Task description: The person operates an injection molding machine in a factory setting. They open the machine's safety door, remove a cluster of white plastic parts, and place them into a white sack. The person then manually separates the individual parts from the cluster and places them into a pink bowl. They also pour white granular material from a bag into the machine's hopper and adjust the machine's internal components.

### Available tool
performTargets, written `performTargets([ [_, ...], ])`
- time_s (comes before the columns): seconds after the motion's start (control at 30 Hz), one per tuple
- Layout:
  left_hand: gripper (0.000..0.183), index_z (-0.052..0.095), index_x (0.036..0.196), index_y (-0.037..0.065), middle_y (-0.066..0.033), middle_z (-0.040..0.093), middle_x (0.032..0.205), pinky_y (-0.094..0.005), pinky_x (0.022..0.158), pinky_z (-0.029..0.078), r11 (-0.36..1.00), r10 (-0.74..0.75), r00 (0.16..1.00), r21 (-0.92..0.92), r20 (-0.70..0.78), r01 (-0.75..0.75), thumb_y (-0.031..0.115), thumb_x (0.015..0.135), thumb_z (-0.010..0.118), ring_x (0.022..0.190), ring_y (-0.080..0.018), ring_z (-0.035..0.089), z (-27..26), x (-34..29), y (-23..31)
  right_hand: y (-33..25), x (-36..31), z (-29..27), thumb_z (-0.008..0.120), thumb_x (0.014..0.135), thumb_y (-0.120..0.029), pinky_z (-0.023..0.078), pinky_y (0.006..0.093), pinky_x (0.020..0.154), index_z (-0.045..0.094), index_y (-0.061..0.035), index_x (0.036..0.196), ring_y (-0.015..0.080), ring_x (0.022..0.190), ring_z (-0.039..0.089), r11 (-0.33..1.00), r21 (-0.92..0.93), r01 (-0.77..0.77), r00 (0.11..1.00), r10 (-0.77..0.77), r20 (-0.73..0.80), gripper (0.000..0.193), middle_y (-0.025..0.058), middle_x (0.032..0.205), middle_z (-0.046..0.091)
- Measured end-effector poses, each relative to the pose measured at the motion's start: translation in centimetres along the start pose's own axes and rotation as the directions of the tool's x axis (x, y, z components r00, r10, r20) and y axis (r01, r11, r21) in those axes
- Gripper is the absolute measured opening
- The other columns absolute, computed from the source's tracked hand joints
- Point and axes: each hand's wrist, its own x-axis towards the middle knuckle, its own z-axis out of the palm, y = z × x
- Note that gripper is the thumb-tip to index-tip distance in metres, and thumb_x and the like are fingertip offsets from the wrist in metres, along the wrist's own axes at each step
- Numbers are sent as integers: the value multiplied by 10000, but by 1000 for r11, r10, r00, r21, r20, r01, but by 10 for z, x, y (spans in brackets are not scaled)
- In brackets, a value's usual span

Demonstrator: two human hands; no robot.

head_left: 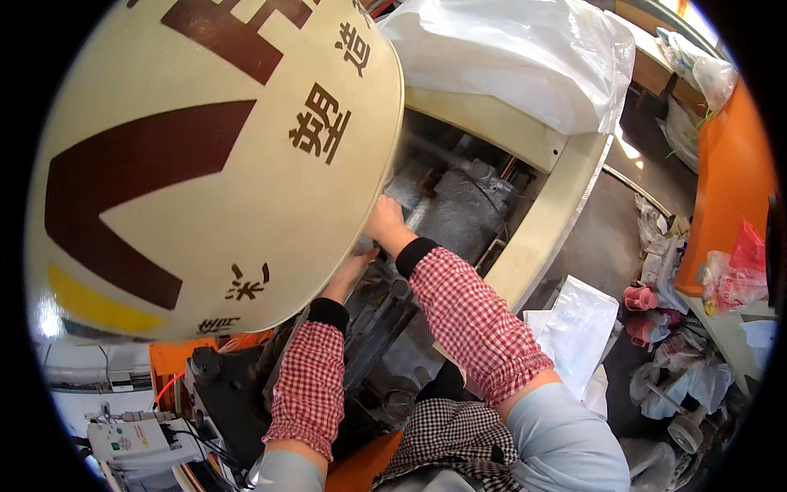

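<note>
A large cream cover [221,205] with dark red markings and a yellow stripe fills the upper left and hangs over my hands. My right hand [387,220] is closed at the cover's lower right edge, above the dark, greasy machine [471,201]. What it grips, if anything, is hidden. Nearer to me, my left hand [354,269] reaches in under the same edge, with its fingers mostly out of sight. Red-and-white checked sleeves [475,324] with black cuffs cover both forearms.
A cream frame edge [553,217] borders the machine opening, with white plastic sheeting [508,57] behind it. On the right lie a white bag [578,328], pink parts [639,298] and crumpled plastic beside an orange panel [734,180]. A white box with cables [127,439] stands lower left.
</note>
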Motion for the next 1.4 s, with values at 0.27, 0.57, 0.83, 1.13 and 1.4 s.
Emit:
performTargets([
  [0.27,719,487,1094,-84,-190,589,1023,-340,787,460,994,49,998,-103,28,-46,424,662,757,933,-237,577,-6,-13,7,15,-4,-6,560,777,-285,492,423,728,632,59,869,371,788,625,992,-11,124,992,-124,22,363,236,850,633],
  [0.57,374,380,1244,-54,-201,469,1225,-425,936,464,-358,-242,854,-861,460,363,189,960,372,1135,-341,465,28,-27,-41,54,-150,-121,614,761,-65,407,353,677,587,-11,860,284,727,548,986,-100,134,891,-164,-423,116,115,767,588],
  [0.83,326,434,1206,-56,-178,557,1098,-316,705,525,-534,80,908,-752,411,387,148,956,390,862,-217,588,78,-2,-85,88,-180,-112,587,740,-69,398,351,727,567,-27,791,257,825,504,961,-228,155,928,-221,-301,69,97,828,538],
  [1.13,327,438,1187,-75,-169,545,1006,-339,674,492,-473,-43,853,-763,520,441,129,933,447,793,-237,564,57,-15,-34,90,-182,-112,577,757,-92,400,353,719,575,-29,757,259,813,503,954,-267,135,946,-204,-250,64,106,800,531],
  [1.4,366,416,1214,-69,-160,549,1026,-345,737,487,-398,95,850,-763,518,510,141,921,480,811,-240,557,62,-9,-44,95,-182,-110,571,756,-89,403,356,717,550,-29,716,262,796,504,954,-269,130,942,-203,-266,75,104,778,528],
])
